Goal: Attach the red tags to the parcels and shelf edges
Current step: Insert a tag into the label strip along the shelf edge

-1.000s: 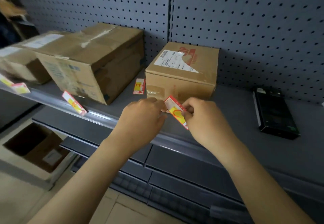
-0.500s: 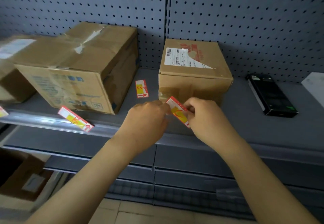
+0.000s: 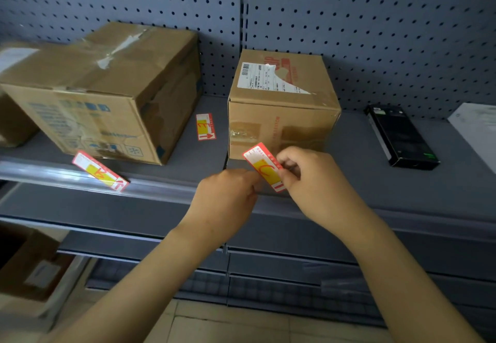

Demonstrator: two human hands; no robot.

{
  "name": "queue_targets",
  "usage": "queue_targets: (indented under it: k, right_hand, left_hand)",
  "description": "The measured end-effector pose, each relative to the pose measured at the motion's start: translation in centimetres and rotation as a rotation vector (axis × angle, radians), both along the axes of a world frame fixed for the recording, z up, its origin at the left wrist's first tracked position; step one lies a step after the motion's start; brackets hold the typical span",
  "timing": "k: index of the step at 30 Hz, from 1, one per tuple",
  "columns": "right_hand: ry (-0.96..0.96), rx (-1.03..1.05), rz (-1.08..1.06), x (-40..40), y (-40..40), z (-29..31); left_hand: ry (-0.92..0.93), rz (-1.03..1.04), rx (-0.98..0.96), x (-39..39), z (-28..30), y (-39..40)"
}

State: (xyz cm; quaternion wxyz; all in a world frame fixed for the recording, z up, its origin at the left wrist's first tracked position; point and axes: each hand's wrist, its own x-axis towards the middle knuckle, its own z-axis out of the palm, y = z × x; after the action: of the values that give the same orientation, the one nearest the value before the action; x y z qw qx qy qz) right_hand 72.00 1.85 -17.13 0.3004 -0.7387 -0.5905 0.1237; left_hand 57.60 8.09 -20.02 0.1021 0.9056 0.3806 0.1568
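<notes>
Two hands on one red-and-yellow paper tag [image 3: 264,166]: right hand [image 3: 312,181] pinches its right edge, left hand [image 3: 228,197] pinches the lower left corner. Tag sits tilted, just in front of the small brown cardboard parcel [image 3: 281,106], above the grey metal shelf [image 3: 188,160] front edge. 2nd red tag [image 3: 99,170] lies on the shelf edge strip below the large cardboard box [image 3: 107,87]; 3rd red tag [image 3: 206,126] flat on shelf btwn the boxes. Black handheld scanner [image 3: 401,136] to the right.

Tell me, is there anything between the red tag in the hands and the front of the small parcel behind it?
Nothing visible. The red tag, pinched by the left hand and right hand, is directly before the small parcel.
</notes>
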Motion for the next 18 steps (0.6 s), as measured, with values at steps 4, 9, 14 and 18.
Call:
queue_targets:
  k: [4, 9, 14, 18]
  right_hand:
    - [0.015, 0.029, -0.022, -0.1, -0.4, 0.0]
    - [0.030, 0.023, -0.039, 0.2, -0.7, 0.1]
    - [0.062, -0.003, -0.067, 0.2, -1.1, -0.2]
    - [0.058, -0.008, -0.066, 0.2, -1.4, -0.5]
  left_hand:
    - [-0.004, -0.044, 0.052, -0.1, -0.3, -0.1]
    - [0.087, -0.094, 0.093, 0.1, -0.3, 0.3]
    - [0.261, -0.091, 0.142, 0.1, -0.6, -0.2]
    - [0.279, -0.119, 0.148, 0.2, -0.5, -0.1]
